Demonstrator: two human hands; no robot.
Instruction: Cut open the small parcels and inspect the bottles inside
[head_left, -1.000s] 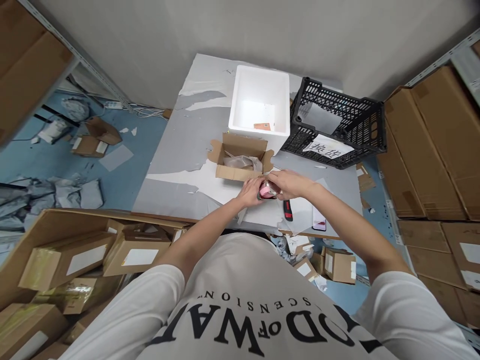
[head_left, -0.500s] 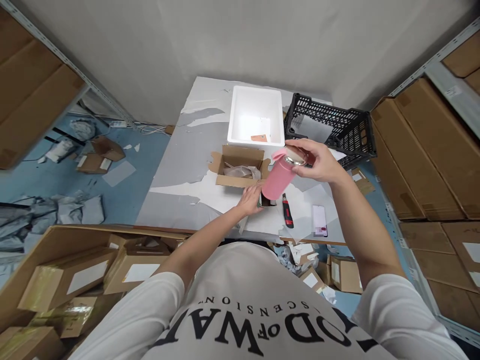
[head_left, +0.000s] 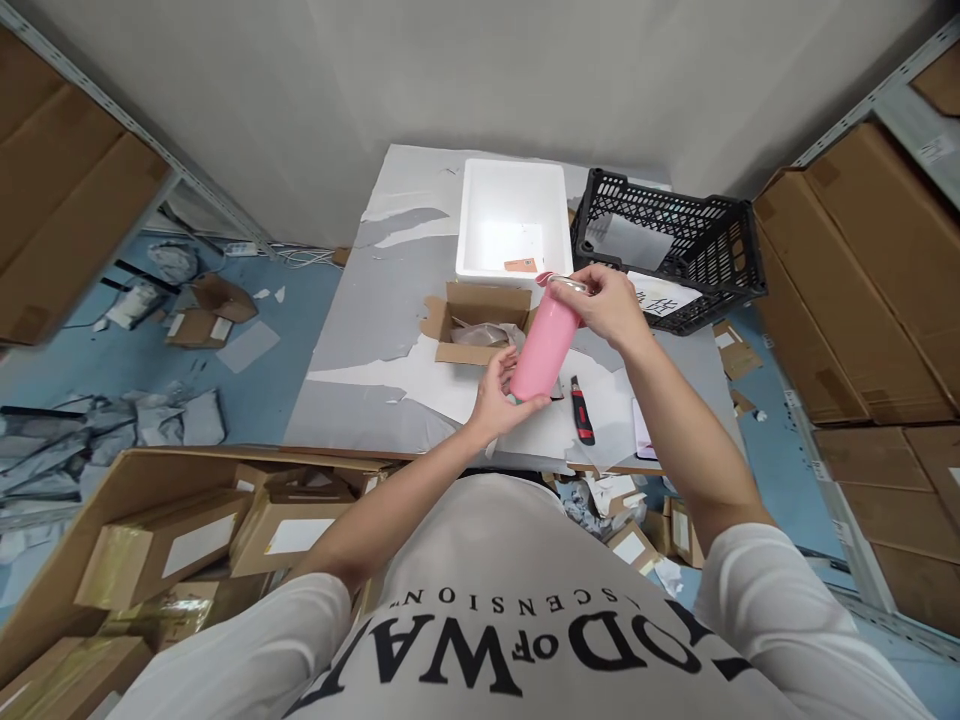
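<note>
A pink insulated bottle (head_left: 546, 350) is held tilted over the table, its metal-rimmed top leaning up to the right with a pink strap loop. My right hand (head_left: 606, 303) is closed around the top end. At the lower end, my left hand (head_left: 504, 400) cups the base with thumb and fingers. Just behind the left hand stands an open small cardboard box (head_left: 471, 354) with clear plastic wrapping (head_left: 484, 335) inside. A red and black utility knife (head_left: 582, 412) lies right of the bottle. Something small and dark behind the bottle is mostly hidden.
A white foam box (head_left: 514, 215) holding an orange card (head_left: 520, 265) stands at the back. Beside it is a black plastic crate (head_left: 675, 215) with paper. A phone (head_left: 643, 430) lies partly behind my right forearm. A large carton of parcels (head_left: 180, 500) stands front left.
My left hand has moved from beside the small box onto the bottle's base. My right hand has shifted left with the bottle, which now stands a bit steeper.
</note>
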